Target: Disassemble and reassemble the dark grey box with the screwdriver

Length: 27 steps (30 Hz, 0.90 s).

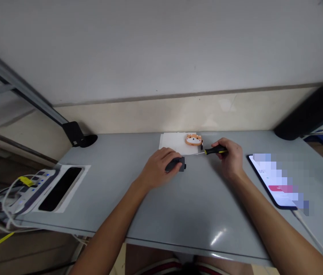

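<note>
On the grey desk (178,214), my left hand (161,167) is closed around a small dark grey box-shaped device (182,165) with slots along its upper side and a small knob at its right end. My fingers cover much of it, so its exact kind cannot be made out. My right hand (231,156) grips the black and yellow handle of a screwdriver (215,149). Its thin shaft points left, and the tip reaches close to the device's top edge; whether they touch cannot be told.
Behind my hands lie white paper (173,141) and an orange dog-face case (193,139). To the left are a power strip (37,189) with cables and a dark phone (61,189). A lit phone (273,183) on a cable lies right. A black cylinder (307,114) leans at the back right.
</note>
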Motion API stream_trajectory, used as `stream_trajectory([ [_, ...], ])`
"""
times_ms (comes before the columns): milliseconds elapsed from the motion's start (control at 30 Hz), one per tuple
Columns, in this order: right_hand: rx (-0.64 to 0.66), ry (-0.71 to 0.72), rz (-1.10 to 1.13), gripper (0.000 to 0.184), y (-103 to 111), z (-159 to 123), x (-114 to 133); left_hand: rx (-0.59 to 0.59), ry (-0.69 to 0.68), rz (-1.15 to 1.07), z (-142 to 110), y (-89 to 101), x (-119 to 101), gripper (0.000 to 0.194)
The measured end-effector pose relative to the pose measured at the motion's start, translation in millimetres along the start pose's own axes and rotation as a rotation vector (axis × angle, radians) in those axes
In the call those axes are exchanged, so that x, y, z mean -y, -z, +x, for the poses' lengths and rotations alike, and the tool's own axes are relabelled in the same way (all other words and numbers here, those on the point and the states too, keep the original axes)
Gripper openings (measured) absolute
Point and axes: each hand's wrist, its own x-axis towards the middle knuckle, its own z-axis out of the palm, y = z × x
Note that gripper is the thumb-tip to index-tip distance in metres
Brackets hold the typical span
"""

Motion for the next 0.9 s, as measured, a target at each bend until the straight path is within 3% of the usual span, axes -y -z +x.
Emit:
stream_trajectory([
  [300, 0.012, 0.025, 0.027, 0.024, 2.3, 0.8, 1.7, 0.039, 0.144, -0.187, 4.2, 4.8, -4.0, 0.008],
  [900, -0.037, 0.042, 0.104, 0.022, 0.6, -0.3, 2.7, 0.006, 0.015, -0.099, 4.2, 4.1, -2.5, 0.008],
])
